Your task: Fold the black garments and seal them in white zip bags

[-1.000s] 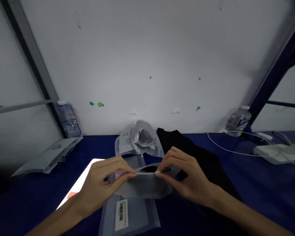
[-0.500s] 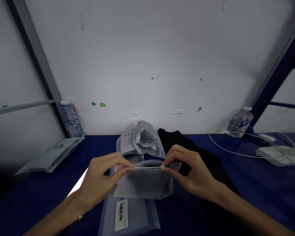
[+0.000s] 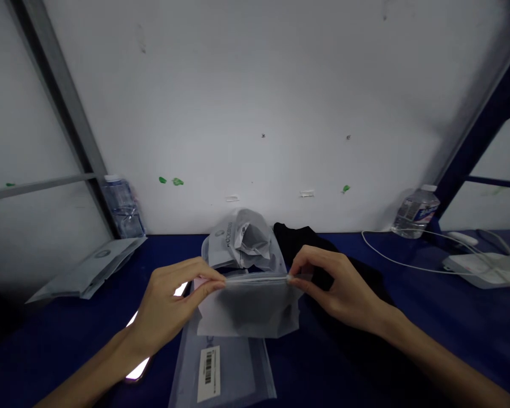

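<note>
Between my two hands hangs a frosted zip bag (image 3: 249, 311), its top edge pulled straight and a dark content showing faintly through it. My left hand (image 3: 176, 303) pinches the left end of the zip edge between thumb and fingertips. At the other end, my right hand (image 3: 334, 283) pinches the edge near a small white zip slider. Under the held bag lies another translucent bag (image 3: 238, 377) with a white barcode label (image 3: 209, 373). Just behind sit several crumpled printed bags (image 3: 253, 235). A black cloth (image 3: 300, 237) lies behind and under my right hand.
A lit phone (image 3: 139, 368) lies partly beneath my left forearm. Flat printed bags (image 3: 96, 260) rest at the left. Plastic bottles stand at the back left (image 3: 123, 207) and back right (image 3: 415, 212). A white power strip (image 3: 484, 269) with cables is at the right.
The bag's mouth has gone from bowed apart to a straight, flat line. My hands have risen slightly and the right one has shifted a little to the right. More of the phone shows.
</note>
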Available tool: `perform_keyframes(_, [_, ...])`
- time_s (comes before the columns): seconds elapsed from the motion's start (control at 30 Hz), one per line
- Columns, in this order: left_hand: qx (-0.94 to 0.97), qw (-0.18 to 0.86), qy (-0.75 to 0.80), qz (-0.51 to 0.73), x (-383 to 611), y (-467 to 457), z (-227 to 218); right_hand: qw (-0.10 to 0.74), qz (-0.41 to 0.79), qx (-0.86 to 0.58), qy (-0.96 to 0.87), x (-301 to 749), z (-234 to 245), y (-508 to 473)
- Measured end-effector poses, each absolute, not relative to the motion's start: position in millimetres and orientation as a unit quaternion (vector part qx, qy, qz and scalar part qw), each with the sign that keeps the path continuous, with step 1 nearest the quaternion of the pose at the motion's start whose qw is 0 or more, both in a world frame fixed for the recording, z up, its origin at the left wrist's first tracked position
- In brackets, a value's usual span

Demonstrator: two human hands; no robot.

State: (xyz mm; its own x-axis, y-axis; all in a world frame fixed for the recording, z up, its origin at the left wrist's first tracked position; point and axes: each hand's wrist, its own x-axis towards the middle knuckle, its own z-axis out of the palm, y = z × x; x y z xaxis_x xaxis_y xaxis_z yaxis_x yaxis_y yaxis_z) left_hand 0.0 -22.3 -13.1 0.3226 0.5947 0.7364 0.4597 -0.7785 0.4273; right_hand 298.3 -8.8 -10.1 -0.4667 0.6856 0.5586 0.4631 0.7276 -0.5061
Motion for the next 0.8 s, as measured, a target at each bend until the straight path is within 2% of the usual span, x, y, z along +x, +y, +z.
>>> perform_keyframes(0.5, [0.824, 0.081, 0.318, 0.462, 2.8, -22.9, -14.4, 0.386, 0.143, -0.331, -0.849, 293.6, -15.4, -9.7])
perform_keyframes(0.8, [0.842, 0.072, 0.298, 0.444, 3.8, -25.2, -14.1, 0.298, 0.225, -0.348, -0.860, 291.4, -10.7, -13.3])
